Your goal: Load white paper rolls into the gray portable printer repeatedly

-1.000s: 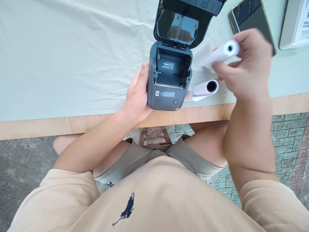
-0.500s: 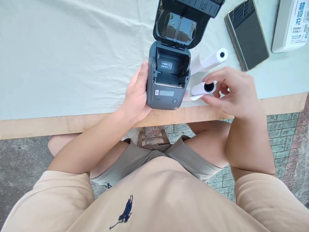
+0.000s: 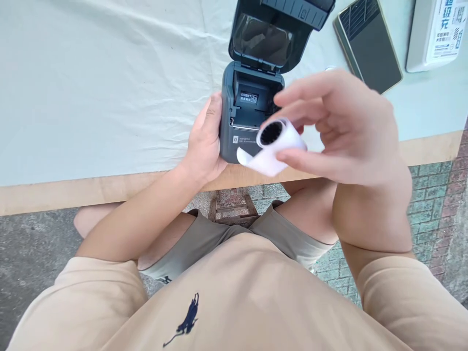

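My left hand (image 3: 206, 141) is wrapped round the left side of a dark grey label printer (image 3: 239, 141). The printer's lid (image 3: 281, 34) is swung up, and its paper bay (image 3: 250, 109) lies exposed with nothing inside that I can see. Between the thumb and fingers of my right hand (image 3: 351, 126) is a white paper roll (image 3: 288, 141) with a black core facing left. A loose end of the paper hangs off it to the lower left. The roll is in front of the printer's lower right corner and hides part of it.
A dark-screened phone (image 3: 371, 44) lies on the pale cloth (image 3: 109, 97) to the right. Beyond it is a white box (image 3: 433, 39) with blue print. The table's wooden edge (image 3: 91, 190) runs just in front of my body. My right hand mostly covers another white roll (image 3: 330, 68).
My right hand has lifted the paper roll from the cloth, carried it left to the printer's front and turned it. The left hand still holds the printer nearly in place.
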Demonstrator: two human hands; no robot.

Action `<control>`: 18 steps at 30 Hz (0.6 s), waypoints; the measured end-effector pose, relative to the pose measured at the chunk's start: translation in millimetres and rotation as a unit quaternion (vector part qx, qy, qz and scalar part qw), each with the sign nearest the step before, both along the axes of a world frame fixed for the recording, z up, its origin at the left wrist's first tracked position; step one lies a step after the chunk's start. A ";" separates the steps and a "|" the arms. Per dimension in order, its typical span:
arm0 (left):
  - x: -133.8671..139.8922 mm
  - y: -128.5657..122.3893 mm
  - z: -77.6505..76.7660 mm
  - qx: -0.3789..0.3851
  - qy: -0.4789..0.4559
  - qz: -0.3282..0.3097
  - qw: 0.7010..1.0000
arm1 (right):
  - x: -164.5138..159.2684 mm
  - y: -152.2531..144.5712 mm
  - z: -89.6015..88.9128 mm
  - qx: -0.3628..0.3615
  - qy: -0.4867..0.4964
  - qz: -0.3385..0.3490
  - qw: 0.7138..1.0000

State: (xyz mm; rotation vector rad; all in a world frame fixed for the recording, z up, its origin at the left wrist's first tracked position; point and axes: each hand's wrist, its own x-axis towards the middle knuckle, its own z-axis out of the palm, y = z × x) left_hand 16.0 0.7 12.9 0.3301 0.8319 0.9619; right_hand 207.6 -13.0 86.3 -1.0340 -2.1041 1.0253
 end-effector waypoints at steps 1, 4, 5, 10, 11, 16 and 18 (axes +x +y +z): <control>0.0 -0.2 -1.0 0.039 0.007 0.004 0.999 | -6.5 2.2 3.5 0.021 -0.056 -0.027 0.998; -0.3 -1.7 -6.5 0.104 0.022 -0.003 0.994 | -21.1 12.9 12.3 0.076 -0.207 -0.105 0.970; -0.3 -2.3 -8.3 0.107 0.023 -0.006 0.994 | -25.2 16.7 14.8 0.073 -0.247 -0.123 0.959; 0.1 -3.8 -11.4 0.115 0.014 0.000 0.993 | -44.4 28.1 21.5 0.031 -0.380 -0.129 0.915; 0.0 -3.5 -10.8 0.112 0.016 0.000 0.994 | -46.8 28.9 21.4 0.027 -0.395 -0.121 0.911; -0.9 -1.9 -6.4 0.091 0.019 -0.011 0.996 | -46.3 30.1 15.5 0.033 -0.313 -0.109 0.943; -0.9 -2.2 -5.9 0.089 0.021 -0.007 0.996 | -43.3 30.1 11.8 0.031 -0.257 -0.105 0.960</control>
